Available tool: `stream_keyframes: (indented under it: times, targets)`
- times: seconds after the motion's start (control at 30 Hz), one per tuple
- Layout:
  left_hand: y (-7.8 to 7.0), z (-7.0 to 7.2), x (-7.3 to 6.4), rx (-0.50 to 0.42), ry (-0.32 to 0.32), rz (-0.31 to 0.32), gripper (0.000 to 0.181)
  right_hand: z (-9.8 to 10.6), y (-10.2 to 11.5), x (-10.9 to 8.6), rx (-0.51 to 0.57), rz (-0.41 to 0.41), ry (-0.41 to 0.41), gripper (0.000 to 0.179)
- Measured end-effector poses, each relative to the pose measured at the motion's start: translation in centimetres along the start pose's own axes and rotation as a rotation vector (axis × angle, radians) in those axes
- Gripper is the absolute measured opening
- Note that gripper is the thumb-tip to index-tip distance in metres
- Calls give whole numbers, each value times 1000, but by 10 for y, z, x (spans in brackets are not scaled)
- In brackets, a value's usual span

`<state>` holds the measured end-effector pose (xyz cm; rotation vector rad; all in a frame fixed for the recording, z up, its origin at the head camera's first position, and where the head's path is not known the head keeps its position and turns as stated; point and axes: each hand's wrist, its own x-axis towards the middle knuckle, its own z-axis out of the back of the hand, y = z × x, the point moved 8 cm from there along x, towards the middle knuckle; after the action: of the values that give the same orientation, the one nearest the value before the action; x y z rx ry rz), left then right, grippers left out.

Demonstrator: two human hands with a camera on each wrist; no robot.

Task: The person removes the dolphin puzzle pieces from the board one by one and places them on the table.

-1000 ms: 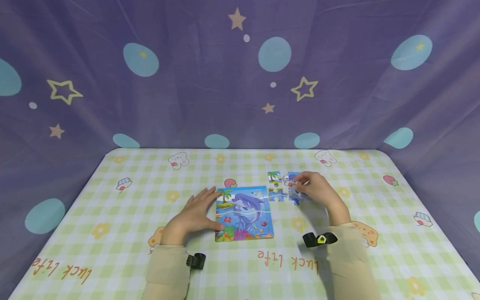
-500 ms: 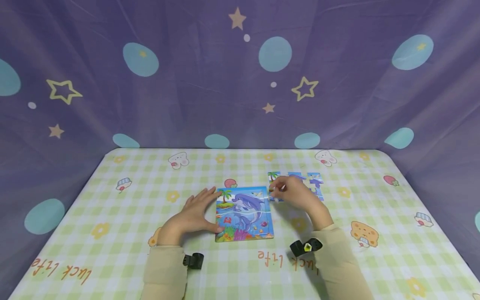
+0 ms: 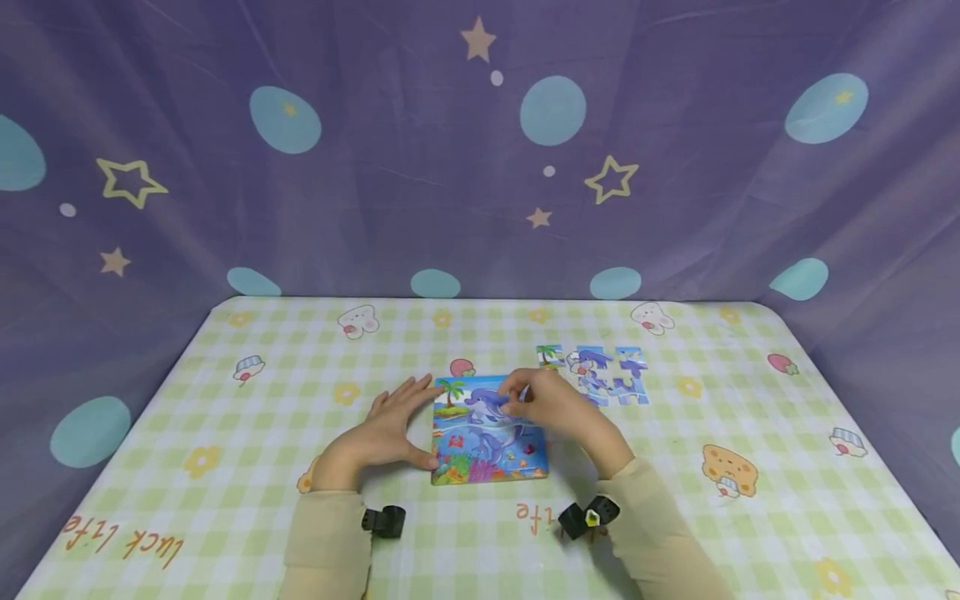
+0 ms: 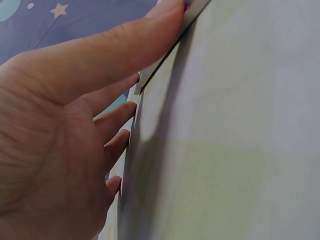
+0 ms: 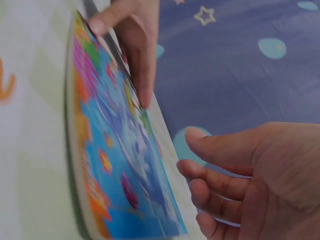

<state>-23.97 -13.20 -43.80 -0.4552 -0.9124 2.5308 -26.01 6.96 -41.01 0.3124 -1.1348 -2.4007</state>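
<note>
A square dolphin picture puzzle board [image 3: 480,442] lies flat on the table, its coral and palm tree printed in bright colours. My left hand [image 3: 378,437] rests along its left edge, fingers spread, thumb at the lower-left corner [image 4: 100,60]. Over the board's upper right is my right hand [image 3: 555,408]. In the right wrist view its thumb and forefinger stand apart, the other fingers loosely bent, and no piece shows between them. Behind it lie loose puzzle pieces: a palm tree piece [image 3: 550,356], a dolphin piece [image 3: 592,358] and several more. The right hand hides part of the board and table.
A checked green-and-white tablecloth [image 3: 225,450] with printed cartoons covers the table. A purple curtain [image 3: 420,200] with stars and blue ovals hangs behind the far edge. Each sleeve has a black camera strap [image 3: 384,522] at the wrist.
My right hand has moved left and nearer, from the loose pieces to above the board, uncovering the pieces on the right. The left hand and the board have barely moved.
</note>
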Motion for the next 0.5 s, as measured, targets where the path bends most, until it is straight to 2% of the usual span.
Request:
stream_keyframes:
  times: [0.2,0.33,0.5]
  targets:
    - [0,0,1,16,2,10,106,-19,11,0,-10,-4,45,14]
    - [1,-1,1,21,5,11,106,-32,19,0,-23,31,76,21]
    - [1,-1,1,29,9,14,105,-46,28,0,-91,46,106,25]
